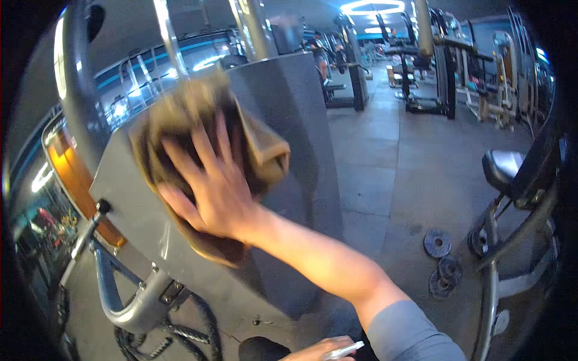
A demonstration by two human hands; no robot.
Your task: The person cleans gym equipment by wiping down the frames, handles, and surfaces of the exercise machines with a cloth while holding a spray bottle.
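My right hand (216,189) lies with spread fingers on a crumpled brown cloth (266,153) against a large grey metal panel (289,99) of a gym machine. The cloth and fingers are blurred. Bare forearm and a grey sleeve reach in from the lower right. At the bottom edge my left hand (323,352), partly cut off, holds a small white object (344,350) whose kind I cannot tell. A dark rounded shape is beside it.
Left of the panel are an orange machine part (74,180), a black-knobbed lever (88,230), a grey metal frame (135,311) and black ropes (210,325). Several weight plates (437,243) lie on the floor at right, near a padded machine (503,169). People and equipment are farther back.
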